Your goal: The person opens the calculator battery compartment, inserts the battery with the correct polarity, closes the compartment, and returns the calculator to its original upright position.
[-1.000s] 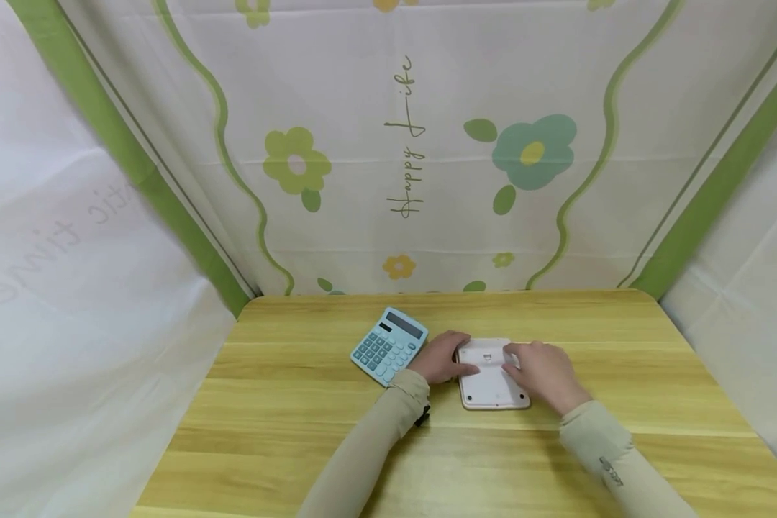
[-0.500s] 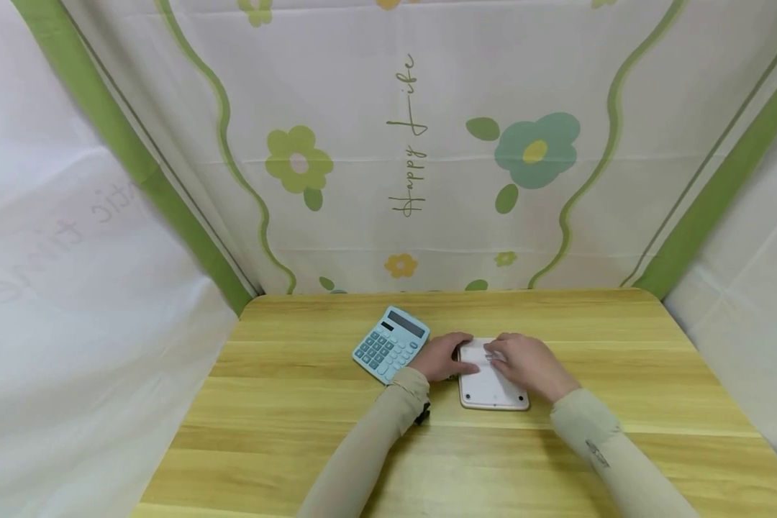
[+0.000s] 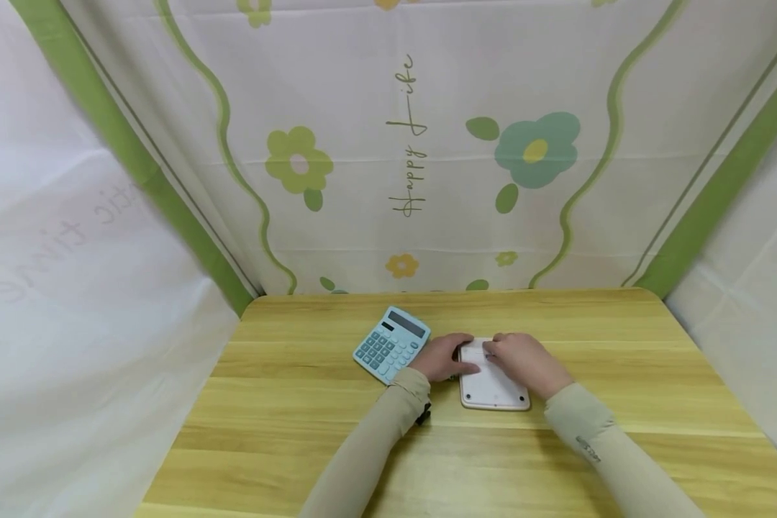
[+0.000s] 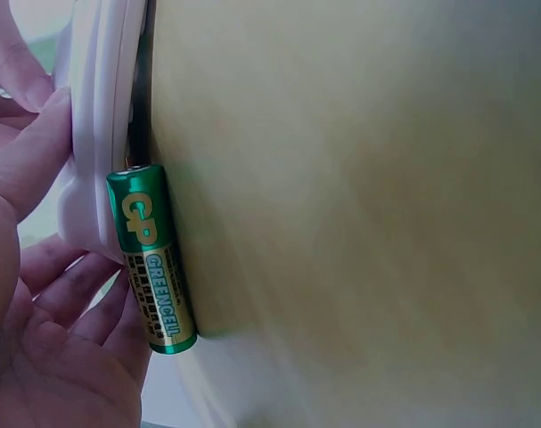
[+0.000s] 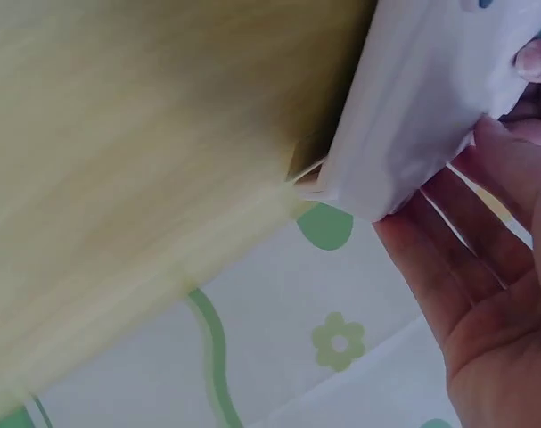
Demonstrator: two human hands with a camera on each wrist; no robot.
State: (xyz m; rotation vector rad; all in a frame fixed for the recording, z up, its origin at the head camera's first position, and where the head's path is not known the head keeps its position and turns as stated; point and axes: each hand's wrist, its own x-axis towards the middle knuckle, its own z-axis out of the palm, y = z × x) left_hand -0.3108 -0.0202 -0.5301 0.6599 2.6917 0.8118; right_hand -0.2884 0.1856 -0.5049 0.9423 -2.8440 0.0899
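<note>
A pale pinkish-white calculator (image 3: 495, 388) lies face down on the table, its back with dark round feet upward. My left hand (image 3: 442, 357) grips its left side, thumb on the back and fingers at the far edge. My right hand (image 3: 524, 361) reaches over the upper back, thumb and forefinger close together at the battery cover's latch area. Its other fingers touch the calculator's far edge in the right wrist view. Those fingers hide the latch, and I cannot tell whether they pinch anything. A green GP battery (image 4: 154, 267) lies beside the calculator's edge, below my left hand.
A light blue calculator (image 3: 391, 345) lies face up at an angle, just left of my left hand and partly behind the left sleeve. The wooden table (image 3: 285, 403) ends at a printed white curtain (image 3: 350, 230), and white cloth hangs on both sides.
My right hand has slid left from the calculator's right edge onto its upper middle, covering the latch that showed earlier. My left hand and both calculators have stayed in place.
</note>
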